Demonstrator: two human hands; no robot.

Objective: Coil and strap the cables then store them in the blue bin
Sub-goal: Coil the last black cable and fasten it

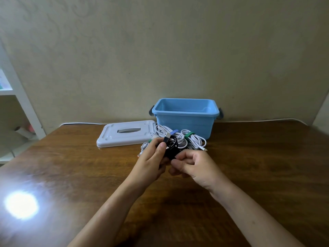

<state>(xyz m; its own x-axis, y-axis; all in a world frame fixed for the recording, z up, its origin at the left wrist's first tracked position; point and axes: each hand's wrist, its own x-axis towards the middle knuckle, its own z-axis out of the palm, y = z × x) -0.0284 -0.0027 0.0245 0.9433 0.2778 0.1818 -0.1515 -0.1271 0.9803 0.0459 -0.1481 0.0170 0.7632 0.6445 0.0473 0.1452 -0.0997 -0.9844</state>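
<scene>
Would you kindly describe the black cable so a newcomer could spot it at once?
Find the blue bin at the table's far edge; white cable bundles lie in front of it. Just nearer, the left hand and right hand hold a coiled black cable, the only dark one.

Pretty dim overall, soft indoor light with a slightly murky, washed look. Big blown-out glare spot (21, 205) on the glossy surface (71, 175) at lower left, so a lamp is somewhere overhead. Soft dark shadow under the forearms toward the bottom. Wide-angle lens bends things: the surface's far edge curves and the shelf (16, 97) at left leans. Centre is reasonably sharp, the corners go smeary, and the wall (160, 50) looks a bit mottled and noisy.
</scene>
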